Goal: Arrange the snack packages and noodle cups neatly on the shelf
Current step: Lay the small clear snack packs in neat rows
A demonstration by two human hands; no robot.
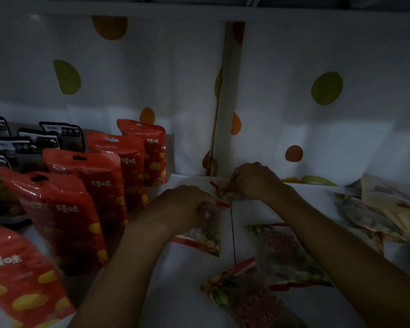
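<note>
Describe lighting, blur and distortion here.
Head view: dim, underexposed; glossy red plastic snack pouches show glare streaks; the nearest red pouch, lower left, is motion-blurred; the white shelf post leans, likely wide-angle distortion; left hand and right hand, gripping clear red-striped snack packets, are shadowed.

Red bags (81,204) have yellow spots. Black bags (62,134) sit behind. The white cloth (152,74) has orange and green dots.

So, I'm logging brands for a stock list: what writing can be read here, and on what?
"百草味": white brand print on the fronts of the red pouches.
Black pouches: white labels, print too small and dim to read.
Clear packets: red block print, too blurred to read.
No numbers or signs can be read.
</note>
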